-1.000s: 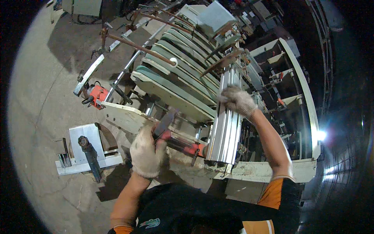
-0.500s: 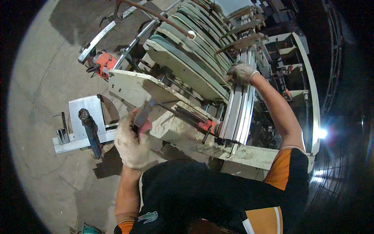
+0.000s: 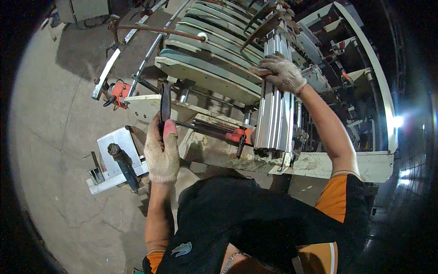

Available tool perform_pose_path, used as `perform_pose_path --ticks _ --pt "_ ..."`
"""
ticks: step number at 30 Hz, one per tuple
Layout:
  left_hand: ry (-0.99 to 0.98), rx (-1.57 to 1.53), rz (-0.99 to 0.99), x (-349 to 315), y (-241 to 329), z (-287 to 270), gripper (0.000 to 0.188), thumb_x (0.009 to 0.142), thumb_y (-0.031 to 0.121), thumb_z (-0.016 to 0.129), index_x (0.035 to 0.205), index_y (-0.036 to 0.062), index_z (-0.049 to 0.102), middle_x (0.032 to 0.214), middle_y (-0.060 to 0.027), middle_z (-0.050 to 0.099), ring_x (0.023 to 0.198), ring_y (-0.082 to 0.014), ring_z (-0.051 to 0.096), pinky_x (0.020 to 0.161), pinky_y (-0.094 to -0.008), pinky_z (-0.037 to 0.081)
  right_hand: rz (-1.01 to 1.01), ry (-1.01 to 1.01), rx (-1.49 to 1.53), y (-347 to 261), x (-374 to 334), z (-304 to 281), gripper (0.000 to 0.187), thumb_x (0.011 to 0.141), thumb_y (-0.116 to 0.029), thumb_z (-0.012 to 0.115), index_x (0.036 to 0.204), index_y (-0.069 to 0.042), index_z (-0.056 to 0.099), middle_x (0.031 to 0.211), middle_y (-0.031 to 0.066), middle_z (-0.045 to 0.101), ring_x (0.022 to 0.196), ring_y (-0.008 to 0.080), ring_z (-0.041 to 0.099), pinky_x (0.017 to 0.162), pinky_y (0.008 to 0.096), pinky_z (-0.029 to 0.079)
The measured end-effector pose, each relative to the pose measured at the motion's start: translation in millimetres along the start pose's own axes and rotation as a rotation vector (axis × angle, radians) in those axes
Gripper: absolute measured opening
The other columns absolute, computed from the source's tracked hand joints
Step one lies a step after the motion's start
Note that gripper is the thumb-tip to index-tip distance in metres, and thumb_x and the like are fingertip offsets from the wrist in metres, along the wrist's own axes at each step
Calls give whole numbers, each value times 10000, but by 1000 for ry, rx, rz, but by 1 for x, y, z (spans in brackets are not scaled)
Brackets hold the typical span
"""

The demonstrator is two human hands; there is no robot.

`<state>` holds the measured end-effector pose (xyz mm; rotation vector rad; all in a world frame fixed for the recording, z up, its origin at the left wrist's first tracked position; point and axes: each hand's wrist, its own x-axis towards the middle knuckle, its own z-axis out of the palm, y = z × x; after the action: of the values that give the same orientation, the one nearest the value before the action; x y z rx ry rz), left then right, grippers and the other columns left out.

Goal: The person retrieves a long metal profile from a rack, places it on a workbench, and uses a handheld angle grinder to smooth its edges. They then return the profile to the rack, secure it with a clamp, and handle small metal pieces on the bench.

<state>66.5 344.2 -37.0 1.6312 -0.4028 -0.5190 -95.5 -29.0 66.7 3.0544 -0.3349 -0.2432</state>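
My left hand [image 3: 163,153], in a white work glove with a pink fingertip, is closed around a dark, narrow, blade-like piece [image 3: 165,101] that points away from me. It stands over the near end of a cream machine frame [image 3: 143,107]. My right hand [image 3: 285,75], also gloved, is over the long silver aluminium rail [image 3: 276,118]. A small brown flat piece [image 3: 261,71] sticks out to the left from under its fingers; the rest of it is hidden. Left of the rail, a red-ended clamp [image 3: 238,135] with dark rods lies across the frame.
Green-topped slats [image 3: 210,71] stand in a row beyond the frame, with a rusty bar [image 3: 159,31] above them. On the floor at left are a dark cordless-looking power tool [image 3: 123,166], a silver plate [image 3: 119,141] and a red tool [image 3: 120,93]. Cream framing [image 3: 365,68] bounds the right.
The view has shifted, so the machine appears turned and lower rail parts show more. My left hand has turned the dark piece upright; my right hand stays at the rail.
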Motion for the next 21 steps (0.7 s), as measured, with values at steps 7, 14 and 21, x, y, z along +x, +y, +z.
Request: perform_pose_path --ticks 7,14,21 --pt "-259 -674 -445 -26 21 41 475 982 337 643 1281 4 481 915 -118 652 725 -213 670 584 -321 558 48 336 268 -10 -18 18 433 764 -171 654 1179 -52 679 1238 159 659 1247 333 555 1168 463 324" --pt "-412 -629 -362 -36 17 75 564 1003 547 505 1287 61 539 934 -93 701 659 -165 661 570 -302 546 -170 384 208 -7 -45 33 515 692 -259 711 1174 -81 681 1245 126 660 1271 330 544 1162 481 339" --pt "-167 -752 -171 -56 5 81 508 972 438 631 1262 40 507 912 -105 672 733 -196 664 634 -335 554 -280 418 269 -13 -69 35 637 657 -183 741 1276 -81 634 1341 126 610 1336 321 493 1177 485 320"
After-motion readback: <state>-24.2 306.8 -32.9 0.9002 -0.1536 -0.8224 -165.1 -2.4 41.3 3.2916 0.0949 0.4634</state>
